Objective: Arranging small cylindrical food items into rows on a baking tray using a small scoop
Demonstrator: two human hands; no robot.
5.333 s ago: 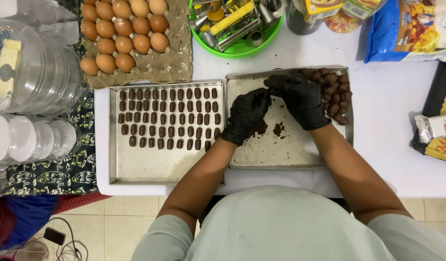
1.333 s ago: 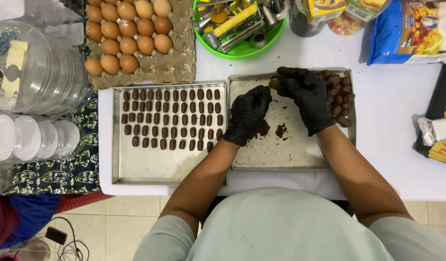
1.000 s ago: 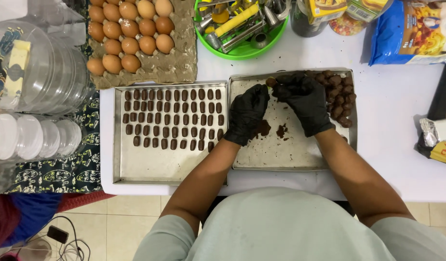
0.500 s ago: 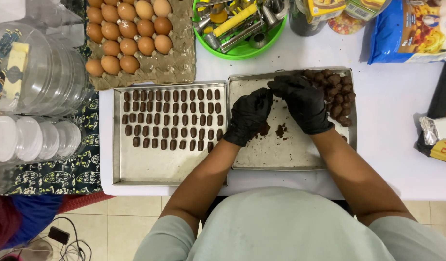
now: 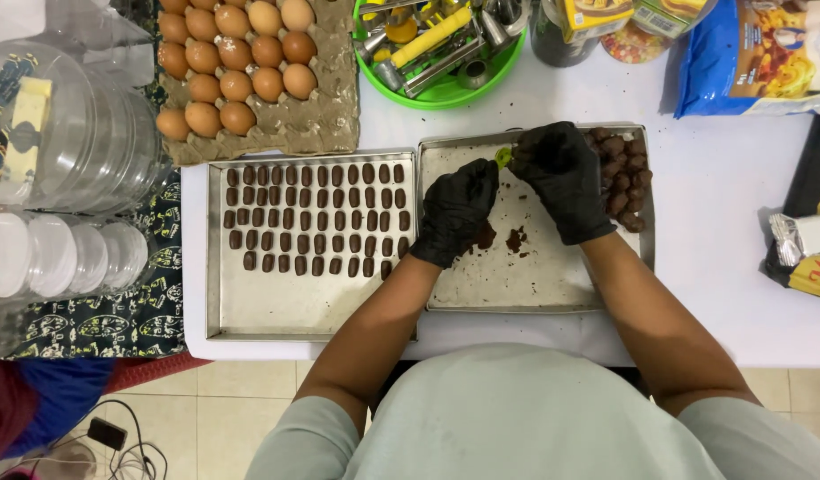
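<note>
Seen from above at a white worktop (image 5: pixel 721 222), small brown pieces are being formed and laid out in rows. At far left, clear plastic containers (image 5: pixel 63 133) are stacked beside the worktop, and at eleven o'clock a carton of eggs (image 5: pixel 237 58) is set against the far edge. The left tray (image 5: pixel 250 307) is filled in its far half: four full rows of shaped pieces (image 5: pixel 317 218) and a shorter fifth are counted, while the near half is bare metal. By that measure the laying-out is judged roughly half done on this tray.

At twelve o'clock a green bowl (image 5: pixel 441 93) of metal tools is seen. Over the right tray (image 5: pixel 517 284), both black-gloved hands are brought together at its far edge. The left hand (image 5: pixel 459 209) is curled, its fingertips meeting those of the right hand (image 5: pixel 561 178), and a small green tool (image 5: pixel 503 157) is pinched between them; which hand bears it cannot be told. Smears of brown are left on the tray below.

At two o'clock in that tray a heap of brown lumps (image 5: pixel 623 178) remains, judged to be the stock not yet shaped. Packets (image 5: pixel 757 53) are lined along the far right.
</note>
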